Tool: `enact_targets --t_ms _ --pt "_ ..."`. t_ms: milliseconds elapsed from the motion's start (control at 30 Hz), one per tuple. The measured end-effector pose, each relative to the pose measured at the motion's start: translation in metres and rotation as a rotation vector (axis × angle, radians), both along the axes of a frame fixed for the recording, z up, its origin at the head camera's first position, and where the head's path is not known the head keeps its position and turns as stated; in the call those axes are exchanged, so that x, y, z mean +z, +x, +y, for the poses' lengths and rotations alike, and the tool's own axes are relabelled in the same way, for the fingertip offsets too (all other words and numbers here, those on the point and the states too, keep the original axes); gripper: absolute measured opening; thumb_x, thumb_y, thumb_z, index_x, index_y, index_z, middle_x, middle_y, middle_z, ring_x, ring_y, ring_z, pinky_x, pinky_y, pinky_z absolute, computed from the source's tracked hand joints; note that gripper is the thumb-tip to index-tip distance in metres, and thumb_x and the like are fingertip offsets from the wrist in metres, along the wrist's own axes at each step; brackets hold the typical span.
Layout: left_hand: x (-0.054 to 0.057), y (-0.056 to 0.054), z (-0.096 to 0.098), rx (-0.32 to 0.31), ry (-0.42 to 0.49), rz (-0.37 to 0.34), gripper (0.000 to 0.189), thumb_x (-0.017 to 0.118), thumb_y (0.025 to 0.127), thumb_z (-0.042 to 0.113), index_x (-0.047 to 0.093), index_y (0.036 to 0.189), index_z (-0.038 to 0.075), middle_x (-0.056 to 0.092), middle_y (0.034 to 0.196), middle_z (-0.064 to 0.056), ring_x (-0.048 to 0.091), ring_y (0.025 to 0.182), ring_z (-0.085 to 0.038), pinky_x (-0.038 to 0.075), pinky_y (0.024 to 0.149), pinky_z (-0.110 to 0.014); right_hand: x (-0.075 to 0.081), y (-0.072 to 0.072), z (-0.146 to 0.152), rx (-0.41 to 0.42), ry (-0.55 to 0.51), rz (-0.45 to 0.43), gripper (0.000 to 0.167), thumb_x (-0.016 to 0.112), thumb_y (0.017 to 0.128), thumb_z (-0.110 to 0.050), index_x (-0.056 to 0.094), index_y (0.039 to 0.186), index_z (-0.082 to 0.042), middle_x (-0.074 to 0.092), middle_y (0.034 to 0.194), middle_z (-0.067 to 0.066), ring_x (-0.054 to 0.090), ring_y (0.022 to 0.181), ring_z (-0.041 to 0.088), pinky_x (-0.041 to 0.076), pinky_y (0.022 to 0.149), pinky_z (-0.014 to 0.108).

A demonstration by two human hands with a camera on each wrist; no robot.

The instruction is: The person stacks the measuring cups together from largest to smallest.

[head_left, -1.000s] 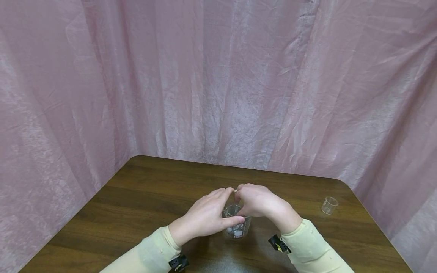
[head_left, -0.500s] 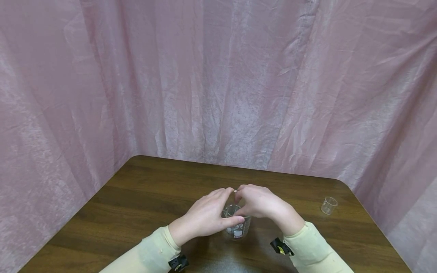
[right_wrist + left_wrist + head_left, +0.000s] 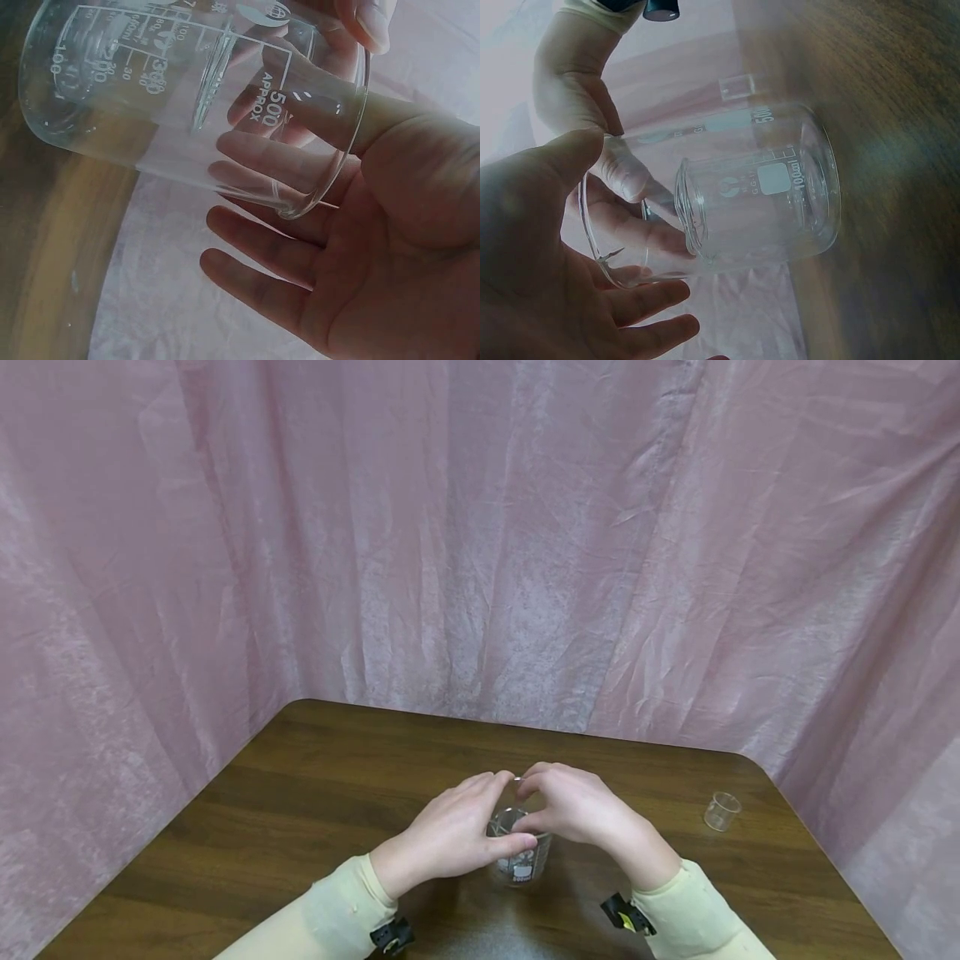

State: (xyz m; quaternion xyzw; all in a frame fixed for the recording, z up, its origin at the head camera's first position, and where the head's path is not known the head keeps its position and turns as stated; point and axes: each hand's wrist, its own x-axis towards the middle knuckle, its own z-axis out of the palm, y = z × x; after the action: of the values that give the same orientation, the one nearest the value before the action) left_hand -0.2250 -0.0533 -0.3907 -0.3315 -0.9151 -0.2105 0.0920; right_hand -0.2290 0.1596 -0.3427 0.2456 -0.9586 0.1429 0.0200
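Note:
A large clear glass beaker [image 3: 532, 863] marked 500 ml stands upright on the table. My left hand [image 3: 450, 832] holds it near the rim, thumb on the near side and fingers round the far side. Inside it sits a smaller glass beaker [image 3: 742, 201], marked 100 ml, low near the bottom. My right hand [image 3: 581, 806] reaches over the rim from the right, with thumb and finger inside the large beaker. In the left wrist view the right thumb is apart from the small beaker's rim, while a fingertip is right at it. The other right fingers [image 3: 259, 289] spread loosely outside the glass.
Another small, clear beaker [image 3: 722, 811] stands at the right of the brown wooden table [image 3: 360, 752]. Pink curtains [image 3: 480, 543] hang behind and beside the table. Each wrist carries a small black camera [image 3: 392, 936].
My right hand and forearm have shifted slightly to the right, the thumb and fingers spreading a little wider. The left hand and large beaker have stayed in place.

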Motion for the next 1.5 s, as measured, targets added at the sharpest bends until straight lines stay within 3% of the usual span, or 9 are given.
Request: enact_targets --t_ms 300,667,1067,1500 --pt "0.001 0.001 0.0 0.03 -0.019 -0.039 0.092 0.066 0.099 0.075 0.049 0.162 0.01 0.061 0.157 -0.007 0.054 0.148 -0.028 0.053 0.112 -0.058 -0.004 0.005 0.009 0.01 -0.046 0.076 0.034 0.093 0.089 -0.041 0.084 0.114 -0.019 0.074 0.132 -0.002 0.072 0.121 0.025 0.059 0.097 0.052" --pt "0.001 0.0 0.001 0.034 -0.023 -0.034 0.093 0.067 0.099 0.075 0.049 0.162 0.01 0.062 0.156 -0.008 0.054 0.149 -0.029 0.053 0.112 -0.059 -0.007 0.012 0.017 0.012 -0.127 0.128 0.044 0.091 0.092 -0.039 0.081 0.126 -0.013 0.073 0.137 0.0 0.071 0.125 0.025 0.058 0.1 0.055" --pt "0.0 0.0 0.001 0.035 -0.026 -0.041 0.093 0.066 0.099 0.075 0.048 0.163 0.01 0.061 0.157 -0.01 0.054 0.149 -0.029 0.052 0.112 -0.059 -0.01 0.021 0.025 0.016 -0.148 0.204 0.052 0.09 0.094 -0.04 0.077 0.136 -0.013 0.072 0.142 0.003 0.069 0.131 0.026 0.058 0.102 0.056" --pt "-0.001 0.0 0.001 0.027 -0.017 -0.024 0.092 0.067 0.099 0.074 0.049 0.162 0.009 0.063 0.154 -0.009 0.057 0.145 -0.029 0.053 0.112 -0.057 -0.012 0.025 0.036 0.01 -0.117 0.264 0.064 0.085 0.097 -0.046 0.07 0.149 -0.012 0.065 0.155 0.006 0.056 0.149 0.031 0.05 0.115 0.059"
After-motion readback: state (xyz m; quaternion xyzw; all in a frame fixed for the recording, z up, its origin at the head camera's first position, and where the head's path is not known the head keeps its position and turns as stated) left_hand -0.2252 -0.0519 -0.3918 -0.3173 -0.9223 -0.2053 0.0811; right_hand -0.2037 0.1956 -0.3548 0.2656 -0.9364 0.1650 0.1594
